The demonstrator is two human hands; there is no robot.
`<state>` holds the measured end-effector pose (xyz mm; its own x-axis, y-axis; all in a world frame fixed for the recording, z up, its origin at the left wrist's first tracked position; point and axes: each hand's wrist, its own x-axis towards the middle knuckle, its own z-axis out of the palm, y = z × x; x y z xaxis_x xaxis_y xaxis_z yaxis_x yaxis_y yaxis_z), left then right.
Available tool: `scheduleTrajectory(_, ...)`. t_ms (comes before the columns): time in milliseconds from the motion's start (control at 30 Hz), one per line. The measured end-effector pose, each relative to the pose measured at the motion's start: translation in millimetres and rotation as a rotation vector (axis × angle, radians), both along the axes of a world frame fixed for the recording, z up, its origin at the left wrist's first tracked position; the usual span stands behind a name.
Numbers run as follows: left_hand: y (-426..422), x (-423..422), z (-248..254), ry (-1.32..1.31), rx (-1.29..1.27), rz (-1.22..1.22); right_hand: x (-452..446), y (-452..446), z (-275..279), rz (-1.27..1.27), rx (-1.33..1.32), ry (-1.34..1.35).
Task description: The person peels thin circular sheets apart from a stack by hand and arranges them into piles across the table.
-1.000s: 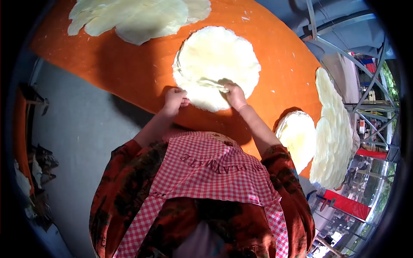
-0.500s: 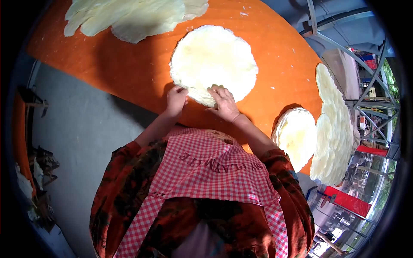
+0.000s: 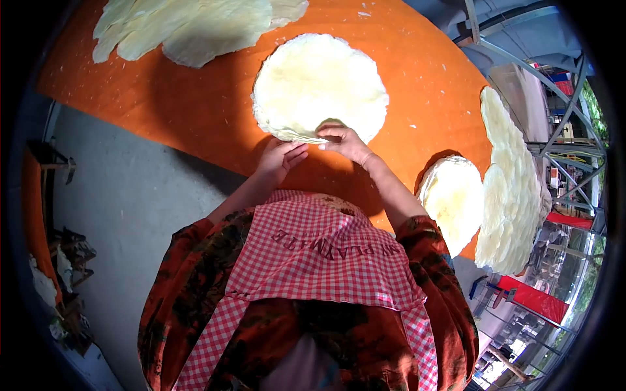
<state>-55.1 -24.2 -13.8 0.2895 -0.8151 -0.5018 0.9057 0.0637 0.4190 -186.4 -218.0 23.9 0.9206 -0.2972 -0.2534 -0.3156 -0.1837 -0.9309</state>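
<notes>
A round stack of thin, pale dough sheets (image 3: 319, 85) lies on the orange table (image 3: 202, 117) in front of me, brightly lit. My left hand (image 3: 282, 158) is at its near edge, fingers closed together against the rim. Just to the right, my right hand (image 3: 345, 142) pinches the same edge, with fingers curled over the top and the thumb below. How many sheets are between the fingers is hidden.
A second round stack (image 3: 451, 205) sits by my right arm. Overlapping sheets (image 3: 512, 189) line the table's right edge, and more spread sheets (image 3: 195, 29) lie at the far left. Grey floor (image 3: 124, 215) shows left of the table. Metal frames (image 3: 567, 130) stand to the right.
The near edge of the stack, bunched up before, now lies flatter. My right hand has turned from resting on top to pinching the rim; my left hand has shifted slightly right and nearer me.
</notes>
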Motion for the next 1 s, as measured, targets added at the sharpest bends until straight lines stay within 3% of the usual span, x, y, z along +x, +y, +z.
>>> scheduleTrajectory(100,-4,-6,17,-0.114,0.027,-0.031,2,-1,8,0.026,-0.038,0.068)
scheduleTrajectory(500,-16,-11,20,-0.172,0.068,-0.032,6,-5,6,0.031,-0.015,0.055)
scheduleTrajectory(700,-20,-15,29,-0.28,0.195,-0.02,22,14,21,0.075,-0.277,0.198)
scheduleTrajectory(833,-20,-13,24,-0.271,0.165,-0.025,29,10,24,0.01,-0.147,0.329)
scheduleTrajectory(933,-21,-14,27,-0.261,0.172,-0.024,26,11,19,-0.006,-0.15,0.192)
scheduleTrajectory(1000,-21,-13,28,-0.237,0.182,-0.025,27,9,21,-0.024,-0.123,0.274)
